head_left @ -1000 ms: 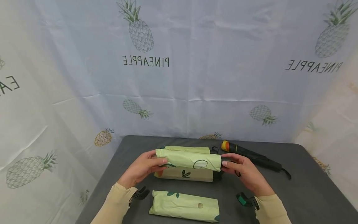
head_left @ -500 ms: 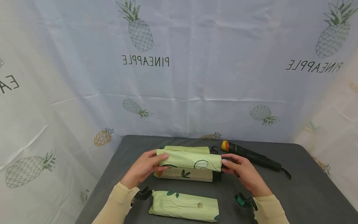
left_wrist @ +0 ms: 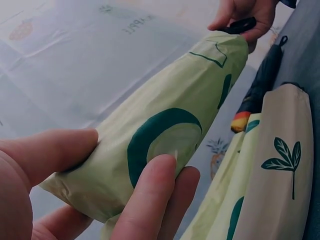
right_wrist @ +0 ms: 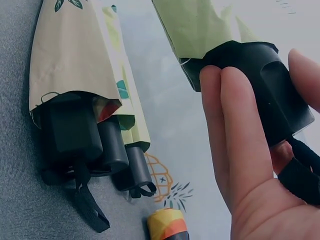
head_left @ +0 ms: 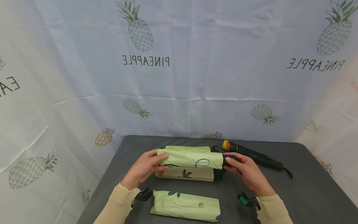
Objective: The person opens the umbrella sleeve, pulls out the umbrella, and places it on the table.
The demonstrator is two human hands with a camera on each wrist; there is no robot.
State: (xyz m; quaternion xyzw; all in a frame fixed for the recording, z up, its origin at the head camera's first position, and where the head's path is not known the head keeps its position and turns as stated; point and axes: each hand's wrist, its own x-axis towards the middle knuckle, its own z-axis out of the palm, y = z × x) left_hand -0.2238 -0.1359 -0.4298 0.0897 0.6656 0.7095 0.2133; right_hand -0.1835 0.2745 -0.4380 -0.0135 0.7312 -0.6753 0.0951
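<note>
A folded umbrella in a light green sleeve (head_left: pixel 181 158) is held level above the grey table. My left hand (head_left: pixel 144 167) grips its left end, the thumb on one side and fingers on the other in the left wrist view. At the other end, my right hand (head_left: pixel 246 171) holds the black handle (right_wrist: pixel 285 100), which pokes out of the sleeve's mouth with a black strap. Right behind and below lies a beige-sleeved umbrella (head_left: pixel 195 177) with a leaf print. Beyond it are green-sleeved umbrellas (head_left: pixel 184 148), partly hidden. Nearer me lies a flat green sleeve (head_left: pixel 185 206).
A black umbrella (head_left: pixel 260 159) with a yellow and red end lies slantwise at the back right of the table (head_left: pixel 302 186). A pineapple-print curtain (head_left: pixel 190 77) hangs behind the table and along both sides.
My right hand has shifted slightly to the right with the handle, and more black shows beyond the sleeve's mouth. My left hand's thumb has come further over the sleeve's left end.
</note>
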